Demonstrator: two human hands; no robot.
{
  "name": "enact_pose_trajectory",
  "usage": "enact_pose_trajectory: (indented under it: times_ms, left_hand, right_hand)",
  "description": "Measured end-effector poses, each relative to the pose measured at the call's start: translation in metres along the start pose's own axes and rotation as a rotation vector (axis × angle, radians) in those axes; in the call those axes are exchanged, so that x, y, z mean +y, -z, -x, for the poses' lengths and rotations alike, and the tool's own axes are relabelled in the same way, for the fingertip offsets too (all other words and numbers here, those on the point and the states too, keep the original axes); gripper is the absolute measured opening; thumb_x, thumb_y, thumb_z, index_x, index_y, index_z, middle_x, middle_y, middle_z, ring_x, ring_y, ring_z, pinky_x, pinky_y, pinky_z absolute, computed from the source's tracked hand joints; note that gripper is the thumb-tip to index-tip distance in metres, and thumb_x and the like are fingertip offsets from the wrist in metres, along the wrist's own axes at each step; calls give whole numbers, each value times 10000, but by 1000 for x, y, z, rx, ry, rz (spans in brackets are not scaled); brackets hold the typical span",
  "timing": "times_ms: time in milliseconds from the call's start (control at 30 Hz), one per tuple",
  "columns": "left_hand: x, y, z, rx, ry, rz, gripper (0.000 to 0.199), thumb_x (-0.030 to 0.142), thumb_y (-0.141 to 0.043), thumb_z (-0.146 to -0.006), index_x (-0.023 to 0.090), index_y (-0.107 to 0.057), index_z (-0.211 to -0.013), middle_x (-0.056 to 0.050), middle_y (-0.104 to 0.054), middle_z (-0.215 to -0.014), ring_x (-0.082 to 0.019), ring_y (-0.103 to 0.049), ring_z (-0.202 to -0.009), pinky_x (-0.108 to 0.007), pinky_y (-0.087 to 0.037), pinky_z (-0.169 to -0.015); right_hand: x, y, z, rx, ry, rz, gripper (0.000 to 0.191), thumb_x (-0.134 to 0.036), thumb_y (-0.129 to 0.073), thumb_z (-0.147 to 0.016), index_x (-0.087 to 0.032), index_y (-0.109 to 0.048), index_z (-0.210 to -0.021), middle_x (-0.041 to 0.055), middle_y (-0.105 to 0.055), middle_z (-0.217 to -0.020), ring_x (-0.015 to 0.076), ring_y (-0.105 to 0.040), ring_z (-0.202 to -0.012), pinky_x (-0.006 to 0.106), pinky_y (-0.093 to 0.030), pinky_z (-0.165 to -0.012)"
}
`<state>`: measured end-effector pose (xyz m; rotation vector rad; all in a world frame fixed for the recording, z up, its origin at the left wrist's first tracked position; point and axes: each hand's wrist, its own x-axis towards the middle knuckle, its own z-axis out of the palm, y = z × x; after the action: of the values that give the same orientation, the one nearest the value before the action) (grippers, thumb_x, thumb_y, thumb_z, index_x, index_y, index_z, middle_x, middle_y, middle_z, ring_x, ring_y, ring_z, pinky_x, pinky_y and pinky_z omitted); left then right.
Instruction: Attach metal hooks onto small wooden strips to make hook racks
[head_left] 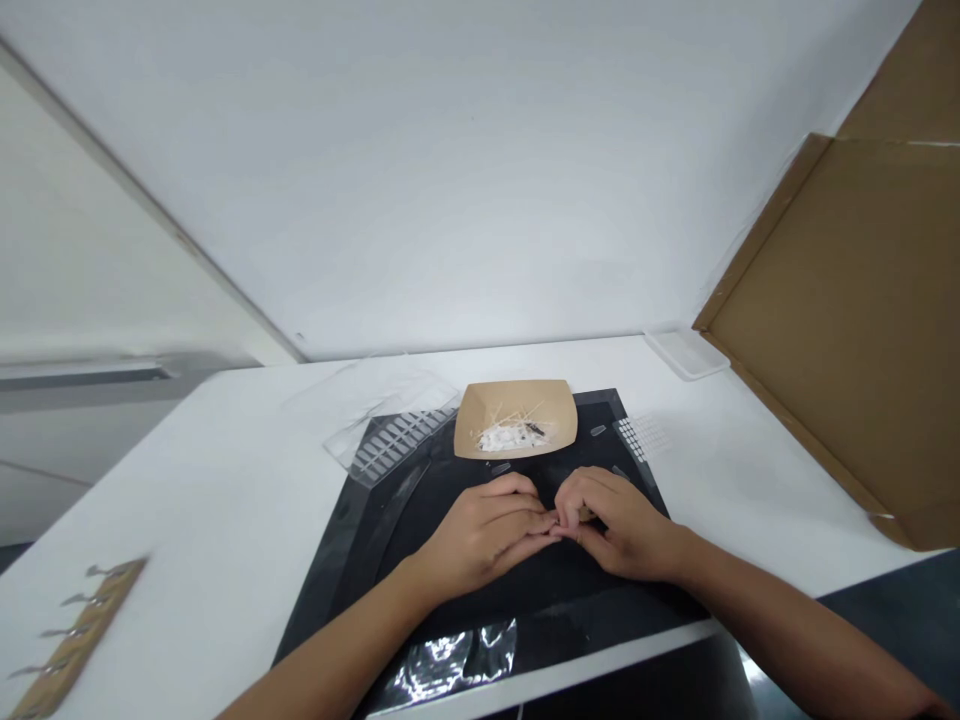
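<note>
Above the black mat (420, 540), my left hand (491, 530) and my right hand (611, 522) meet at the fingertips. Both are closed in a pinch. Whatever lies between the fingertips is too small and too covered to name. A bit of something tan (586, 513) shows under the curled fingers of my right hand. Just beyond my hands stands a tan paper tray (480, 405). White bits, thin sticks and a small dark piece lie inside it. Small clear pieces, one of them a clear chip (501, 467), rest on the mat between tray and hands.
Left of the tray lies a clear sheet with rows of pale tabs (397, 440). A sheet of small white squares (643, 437) is at the right. Farther off are a white plastic tray (686, 353) and a cardboard panel (840, 330). A wooden strip with metal clips (82, 635) lies front left.
</note>
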<state>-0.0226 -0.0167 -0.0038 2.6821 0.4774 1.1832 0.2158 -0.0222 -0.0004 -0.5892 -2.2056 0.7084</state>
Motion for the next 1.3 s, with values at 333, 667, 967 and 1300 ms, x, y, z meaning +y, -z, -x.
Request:
enact_pose_trajectory:
  times_ms: [333, 667, 967, 1300]
  left_hand:
    - [1, 0, -1, 34, -2, -31, 224, 165, -743, -965, 189, -716, -1186, -40, -783, -870, -183, -708, -833, -326, -653, -759]
    - [0, -2, 2, 36, 18, -49, 181, 153, -764, -947, 171, -721, -1122, -38, -766, -841, -187, -689, -851, -300, -637, -732]
    - [3, -1, 0, 20, -13, -134, 179, 145, -744, -959, 159, -718, -1135, -30, -775, -861, -182, -677, -851, -308, -635, -765]
    - [9, 3, -7, 6, -12, -211, 151, 140, -720, -978, 143, -716, -1128, -35, -780, -894, -181, -672, -852, -312, -624, -762]
  right_hand:
    - [3, -2, 2, 67, -21, 25, 160, -185, -650, -1020, -231, -519, -940, 29, -644, -927, 188, -599, -853, 332, -491, -789]
    - [0, -2, 0, 84, -85, -33, 218, -141, -682, -988, -234, -503, -903, 5, -680, -922, 168, -644, -855, 311, -511, -814]
    - [-1, -2, 1, 38, -130, 18, 196, -106, -612, -979, -236, -478, -918, 14, -638, -917, 182, -602, -841, 319, -466, -779]
    - [-5, 5, 1, 13, -85, 111, 217, -53, -607, -963, -228, -485, -926, -4, -673, -926, 174, -624, -849, 346, -406, -815]
